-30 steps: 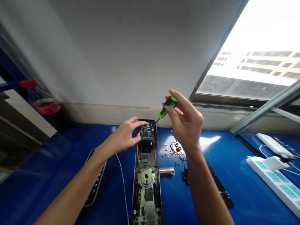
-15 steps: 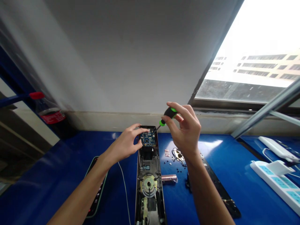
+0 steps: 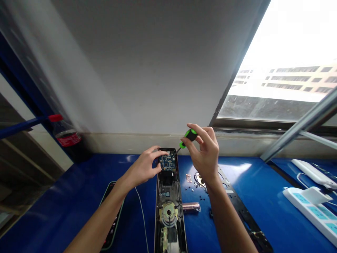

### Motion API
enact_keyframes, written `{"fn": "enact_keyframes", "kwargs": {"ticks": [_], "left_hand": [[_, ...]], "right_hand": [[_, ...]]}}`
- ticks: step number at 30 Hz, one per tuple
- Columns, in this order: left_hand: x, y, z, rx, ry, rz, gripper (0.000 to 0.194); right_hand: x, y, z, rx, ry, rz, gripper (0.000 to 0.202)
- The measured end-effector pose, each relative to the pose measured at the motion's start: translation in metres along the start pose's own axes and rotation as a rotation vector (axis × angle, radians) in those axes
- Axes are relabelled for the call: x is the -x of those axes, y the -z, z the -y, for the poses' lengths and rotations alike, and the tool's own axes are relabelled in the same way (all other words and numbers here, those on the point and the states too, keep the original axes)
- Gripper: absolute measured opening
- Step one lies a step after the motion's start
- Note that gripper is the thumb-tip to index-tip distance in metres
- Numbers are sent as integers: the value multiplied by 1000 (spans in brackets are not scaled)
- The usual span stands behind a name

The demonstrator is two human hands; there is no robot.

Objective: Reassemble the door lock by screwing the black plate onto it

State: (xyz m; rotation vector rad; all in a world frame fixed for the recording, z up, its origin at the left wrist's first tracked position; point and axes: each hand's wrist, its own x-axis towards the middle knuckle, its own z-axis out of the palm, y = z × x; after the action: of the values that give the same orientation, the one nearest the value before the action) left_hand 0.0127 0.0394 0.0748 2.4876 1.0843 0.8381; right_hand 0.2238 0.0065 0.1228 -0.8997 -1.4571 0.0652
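A long, narrow black housing, probably part of an electronic lock, lies lengthwise in front of me. At its far end sits a blue circuit board. My left hand holds the board from its left side, index finger near the top edge and thumb at the lower left. Pinched in the fingertips of my right hand is a green-and-black screwdriver. It slants down to the left, its tip at the board's upper right corner. The screw under the tip is too small to make out.
Right of the housing lie small loose screws, a copper-coloured cylinder and a black plate. A phone is under my left forearm. A cola bottle stands back left, a power strip far right.
The whole view has shifted slightly, so the table sits lower in the picture. The screwdriver handle has turned a little in my right fingers; its tip stays at the board's corner. My left hand stays put.
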Motion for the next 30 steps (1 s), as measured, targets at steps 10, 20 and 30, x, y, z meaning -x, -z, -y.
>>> {"fn": "enact_keyframes", "kwargs": {"ticks": [10,20,30], "left_hand": [[0,2,3,72,-19,-21,46],[-1,1,2,106,-29,-29,50],[-2,1,-6,94,-18,-41,50]], "right_hand": [[1,-2,-2,-11,-34,25,38],[0,0,-5,-97,-37,119,42],[-4,6,-11,-227,-75,251,49]]}}
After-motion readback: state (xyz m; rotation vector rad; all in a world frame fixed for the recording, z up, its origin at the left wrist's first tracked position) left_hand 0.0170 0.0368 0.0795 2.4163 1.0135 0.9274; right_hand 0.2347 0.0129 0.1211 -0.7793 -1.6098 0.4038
